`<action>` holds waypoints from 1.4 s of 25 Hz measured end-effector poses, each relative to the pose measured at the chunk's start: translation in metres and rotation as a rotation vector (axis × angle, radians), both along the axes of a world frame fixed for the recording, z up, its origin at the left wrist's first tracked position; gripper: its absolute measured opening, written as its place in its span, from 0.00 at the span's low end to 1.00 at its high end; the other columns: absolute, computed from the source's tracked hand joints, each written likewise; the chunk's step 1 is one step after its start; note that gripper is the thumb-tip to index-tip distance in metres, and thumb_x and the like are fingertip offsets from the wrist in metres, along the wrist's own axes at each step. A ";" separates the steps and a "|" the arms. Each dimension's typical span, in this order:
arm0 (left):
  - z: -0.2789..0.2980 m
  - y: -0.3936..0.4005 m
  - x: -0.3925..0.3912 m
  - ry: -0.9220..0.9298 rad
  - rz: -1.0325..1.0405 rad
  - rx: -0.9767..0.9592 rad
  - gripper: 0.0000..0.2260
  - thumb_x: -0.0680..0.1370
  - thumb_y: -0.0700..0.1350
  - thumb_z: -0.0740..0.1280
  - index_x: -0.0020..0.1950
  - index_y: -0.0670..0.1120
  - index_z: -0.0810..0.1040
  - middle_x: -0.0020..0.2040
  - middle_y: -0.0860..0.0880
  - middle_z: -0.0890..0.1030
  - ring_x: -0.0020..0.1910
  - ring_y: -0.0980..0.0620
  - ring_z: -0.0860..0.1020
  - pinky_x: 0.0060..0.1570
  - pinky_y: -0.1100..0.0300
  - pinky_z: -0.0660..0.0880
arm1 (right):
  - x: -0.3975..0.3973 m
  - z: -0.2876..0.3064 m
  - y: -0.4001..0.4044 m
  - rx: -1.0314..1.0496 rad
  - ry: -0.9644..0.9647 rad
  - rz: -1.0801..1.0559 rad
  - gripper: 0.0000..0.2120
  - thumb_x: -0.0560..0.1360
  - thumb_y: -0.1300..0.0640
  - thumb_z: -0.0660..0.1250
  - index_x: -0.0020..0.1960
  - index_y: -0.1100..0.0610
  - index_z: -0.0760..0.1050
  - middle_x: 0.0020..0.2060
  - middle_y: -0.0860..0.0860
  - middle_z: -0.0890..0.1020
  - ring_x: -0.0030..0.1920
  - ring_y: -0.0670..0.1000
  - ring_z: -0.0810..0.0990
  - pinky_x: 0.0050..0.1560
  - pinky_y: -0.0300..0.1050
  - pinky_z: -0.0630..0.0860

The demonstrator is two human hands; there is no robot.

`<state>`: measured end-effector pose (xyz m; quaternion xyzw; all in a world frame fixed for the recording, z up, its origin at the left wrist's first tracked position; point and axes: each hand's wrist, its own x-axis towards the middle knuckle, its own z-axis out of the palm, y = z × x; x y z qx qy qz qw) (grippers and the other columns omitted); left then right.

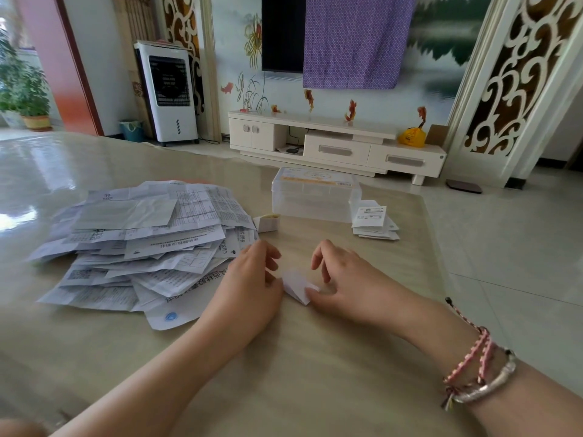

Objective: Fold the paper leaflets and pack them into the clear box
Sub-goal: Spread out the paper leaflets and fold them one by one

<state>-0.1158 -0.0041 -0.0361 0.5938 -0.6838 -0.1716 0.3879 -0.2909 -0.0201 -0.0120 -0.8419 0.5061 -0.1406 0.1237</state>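
Observation:
A small folded white leaflet (pixel 296 287) lies on the table between my two hands. My left hand (pixel 252 279) holds its left edge with thumb and curled fingers. My right hand (pixel 340 279) pinches its right corner with the thumb, the other fingers arched above the table. A large heap of unfolded printed leaflets (pixel 142 244) spreads over the table's left half. The clear box (pixel 315 197), lid closed with an orange label on top, stands further back at the centre.
A short stack of folded leaflets (pixel 373 223) lies right of the box. A small white carton (pixel 267 223) sits at the heap's right edge. The beige table (pixel 299 357) ends at the right, above a tiled floor. A TV cabinet stands behind.

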 end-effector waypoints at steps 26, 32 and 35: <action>0.039 -0.023 0.073 -0.034 0.250 -0.047 0.07 0.78 0.41 0.63 0.49 0.50 0.79 0.50 0.54 0.80 0.49 0.52 0.76 0.45 0.60 0.70 | -0.002 0.014 -0.013 -0.011 0.185 0.270 0.20 0.75 0.44 0.65 0.67 0.39 0.72 0.64 0.36 0.74 0.61 0.38 0.71 0.61 0.41 0.70; 0.027 -0.030 0.111 -0.374 0.450 -0.014 0.13 0.78 0.49 0.63 0.63 0.49 0.73 0.69 0.48 0.68 0.69 0.43 0.60 0.66 0.48 0.61 | 0.008 0.008 -0.032 -0.112 0.282 0.243 0.19 0.79 0.46 0.60 0.69 0.40 0.69 0.65 0.38 0.74 0.64 0.43 0.72 0.61 0.46 0.72; 0.027 -0.037 0.136 -0.413 0.500 0.119 0.18 0.79 0.54 0.61 0.68 0.52 0.70 0.74 0.46 0.62 0.73 0.39 0.55 0.71 0.44 0.56 | 0.017 0.007 -0.050 -0.212 0.309 0.114 0.16 0.80 0.46 0.57 0.67 0.43 0.73 0.60 0.42 0.78 0.60 0.48 0.74 0.55 0.46 0.73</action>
